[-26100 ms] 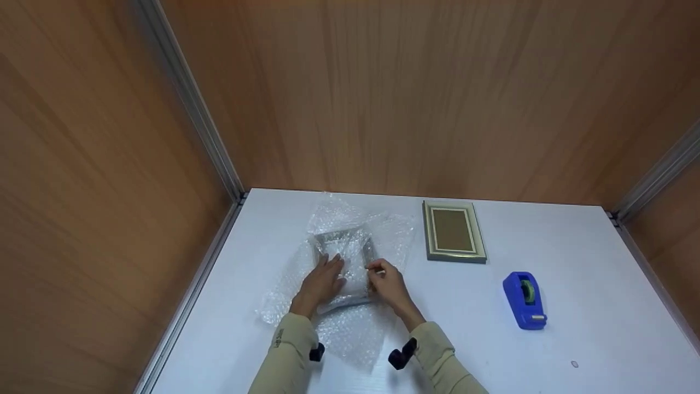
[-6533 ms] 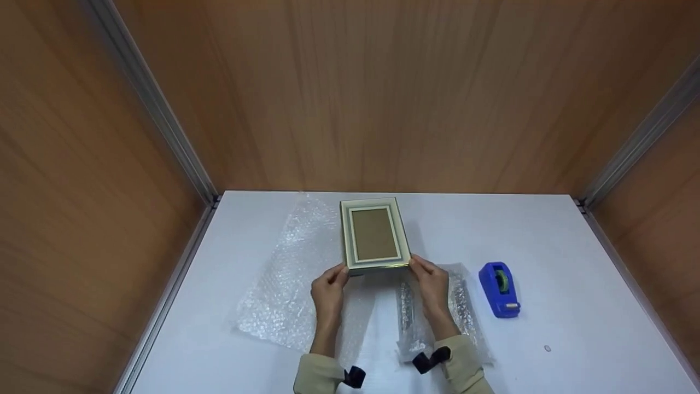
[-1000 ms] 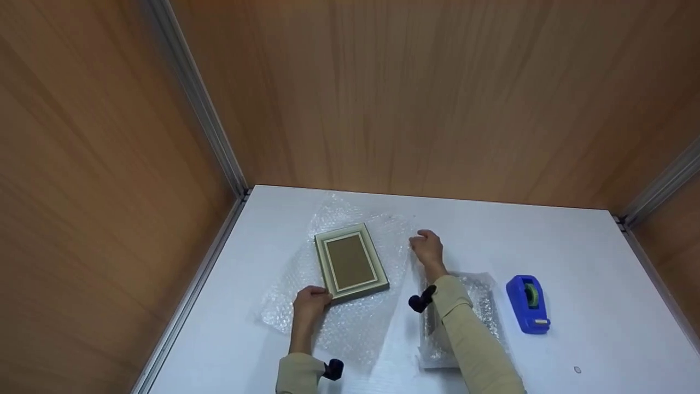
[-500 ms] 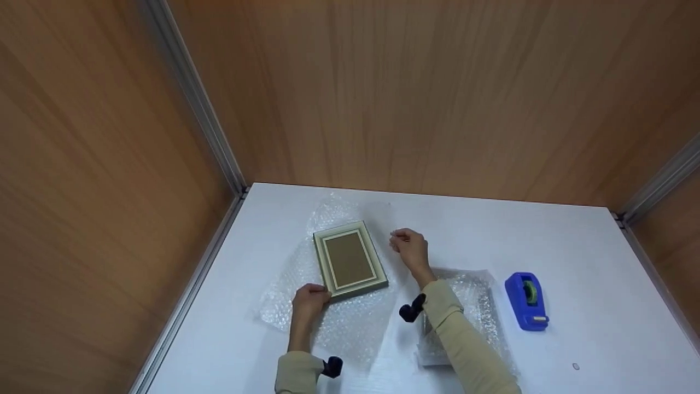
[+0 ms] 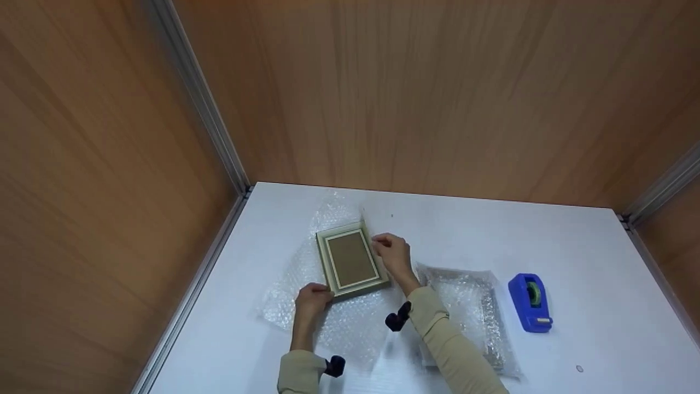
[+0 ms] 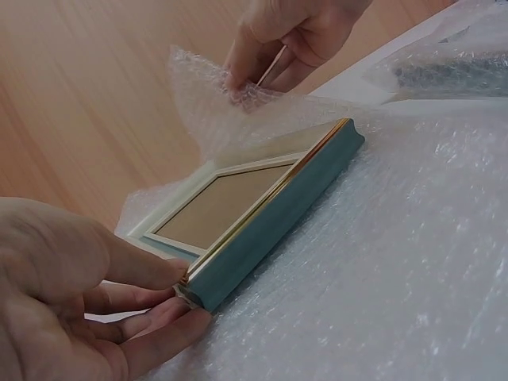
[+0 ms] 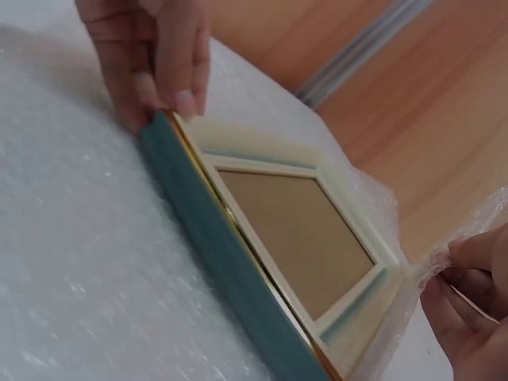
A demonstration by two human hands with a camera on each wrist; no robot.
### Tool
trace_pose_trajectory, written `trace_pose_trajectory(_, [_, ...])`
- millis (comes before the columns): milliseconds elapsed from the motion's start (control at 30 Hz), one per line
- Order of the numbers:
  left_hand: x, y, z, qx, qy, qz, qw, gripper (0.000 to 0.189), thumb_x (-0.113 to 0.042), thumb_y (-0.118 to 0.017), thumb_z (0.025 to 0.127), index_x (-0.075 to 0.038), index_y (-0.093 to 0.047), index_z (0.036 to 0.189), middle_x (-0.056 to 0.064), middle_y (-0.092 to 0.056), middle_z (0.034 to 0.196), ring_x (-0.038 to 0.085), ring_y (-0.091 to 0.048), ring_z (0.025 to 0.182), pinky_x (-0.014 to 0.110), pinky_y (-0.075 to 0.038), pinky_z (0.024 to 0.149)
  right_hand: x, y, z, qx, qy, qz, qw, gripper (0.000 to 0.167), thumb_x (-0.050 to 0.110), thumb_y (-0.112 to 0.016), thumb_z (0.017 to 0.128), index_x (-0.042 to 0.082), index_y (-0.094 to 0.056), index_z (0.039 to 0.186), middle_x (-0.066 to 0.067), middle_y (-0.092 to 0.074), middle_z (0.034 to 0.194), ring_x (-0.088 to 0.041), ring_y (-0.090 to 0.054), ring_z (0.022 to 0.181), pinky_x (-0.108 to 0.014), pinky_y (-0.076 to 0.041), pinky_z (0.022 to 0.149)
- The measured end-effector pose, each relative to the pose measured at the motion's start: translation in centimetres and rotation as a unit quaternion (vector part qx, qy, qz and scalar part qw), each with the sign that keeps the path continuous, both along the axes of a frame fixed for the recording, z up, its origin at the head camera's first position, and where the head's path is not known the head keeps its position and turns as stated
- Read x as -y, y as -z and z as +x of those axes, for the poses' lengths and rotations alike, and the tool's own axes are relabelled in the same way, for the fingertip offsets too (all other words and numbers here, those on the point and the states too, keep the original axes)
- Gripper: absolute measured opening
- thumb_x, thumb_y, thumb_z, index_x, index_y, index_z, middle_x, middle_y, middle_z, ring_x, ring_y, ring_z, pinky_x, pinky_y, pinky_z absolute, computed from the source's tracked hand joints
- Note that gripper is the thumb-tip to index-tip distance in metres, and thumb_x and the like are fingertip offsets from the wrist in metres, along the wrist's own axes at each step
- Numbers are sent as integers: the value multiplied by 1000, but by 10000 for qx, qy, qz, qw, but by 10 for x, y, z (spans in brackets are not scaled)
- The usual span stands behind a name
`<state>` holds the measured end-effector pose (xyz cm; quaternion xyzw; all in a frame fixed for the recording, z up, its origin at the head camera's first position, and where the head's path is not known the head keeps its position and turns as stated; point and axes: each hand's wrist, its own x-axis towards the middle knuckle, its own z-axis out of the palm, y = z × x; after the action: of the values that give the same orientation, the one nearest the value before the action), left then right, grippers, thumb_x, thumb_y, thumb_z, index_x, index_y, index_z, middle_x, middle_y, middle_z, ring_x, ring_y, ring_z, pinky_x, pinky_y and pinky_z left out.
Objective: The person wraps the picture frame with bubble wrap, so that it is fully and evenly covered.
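Lying face up on a loose sheet of bubble wrap (image 5: 350, 331), well towards the left part of the desk (image 5: 579, 251), in the case of the picture frame (image 5: 353, 261). Running lengthwise away from the person, leaning a little to the left at the far end, and sitting between the two hands. Gripping its near left corner with the left hand (image 5: 311, 300), pressing with the thumb (image 6: 151, 266) from above and bracing with the fingers against the side and low beneath the corner; not showing clearly whether that corner is resting flat or lifted. Pinching the edge of the bubble wrap between thumb and forefinger of the right hand (image 5: 395, 256), just beside the long right side of the frame, holding that edge up and letting it veil the far right corner. Touching the frame plainly with the left hand, so counting that one as nearer; not showing for certain any contact between the frame and the right hand. Lying to the right, near the right forearm, a wrapped packet (image 5: 465, 306); standing beyond it, well apart from the frame, a blue tape dispenser (image 5: 529, 306).
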<state>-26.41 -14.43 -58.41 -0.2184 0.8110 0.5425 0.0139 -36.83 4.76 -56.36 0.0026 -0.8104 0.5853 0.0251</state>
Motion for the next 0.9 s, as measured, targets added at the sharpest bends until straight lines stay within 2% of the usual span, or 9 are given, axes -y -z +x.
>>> trace_pose_trajectory(133, [-1, 0, 0, 38, 17, 5, 10000, 26, -8, -71, 78, 6, -65, 99, 16, -68, 92, 23, -62, 81, 28, -51, 68, 9, 3, 4, -235, -100, 439, 9987, 11, 8, -67, 88, 4, -73, 96, -9, -71, 87, -14, -63, 77, -22, -51, 65])
trace_pose_trajectory(400, [-3, 1, 0, 72, 65, -86, 9999, 27, -9, -72, 78, 6, -65, 99, 17, -68, 95, 26, -62, 87, 32, -51, 74, 21, 11, 16, -136, -278, 1124, 9932, 13, 11, -64, 92, 7, -72, 100, -4, -70, 92, -14, -59, 78, -29, -53, 71])
trace_pose_trajectory(567, [-3, 1, 1, 41, 38, -59, 10000, 26, -10, -72, 79, 6, -65, 99, 17, -68, 94, 26, -62, 87, 29, -51, 72, 25, 20, 20, -712, -379, 1728, 9817, 11, 10, -64, 91, 6, -73, 96, -5, -73, 93, -16, -65, 83, -34, -55, 73])
trace_pose_trajectory(633, [-3, 2, 1, 29, 33, 101, 9999, 26, -9, -71, 80, 7, -64, 99, 17, -68, 92, 24, -63, 84, 28, -51, 70, 26, 24, 20, -912, -388, 1937, 9760, 11, 9, -64, 91, 5, -74, 94, -5, -73, 91, -16, -66, 82, -34, -56, 71])
trace_pose_trajectory(767, [-3, 1, 3, 18, 66, 346, 9994, 26, -7, -68, 81, 8, -61, 102, 16, -67, 90, 21, -63, 79, 26, -51, 67, 28, 30, 21, -1133, -386, 2202, 9681, 12, 8, -62, 91, 5, -74, 90, -4, -72, 85, -16, -65, 76, -33, -54, 66])
trace_pose_trajectory(900, [-3, 0, 5, -18, 118, 440, 9990, 25, -9, -64, 85, 8, -61, 103, 15, -67, 89, 19, -63, 78, 25, -52, 66, 30, 32, 22, -1167, -438, 2448, 9615, 13, 7, -62, 91, 6, -73, 87, -2, -70, 80, -14, -62, 71, -31, -53, 64])
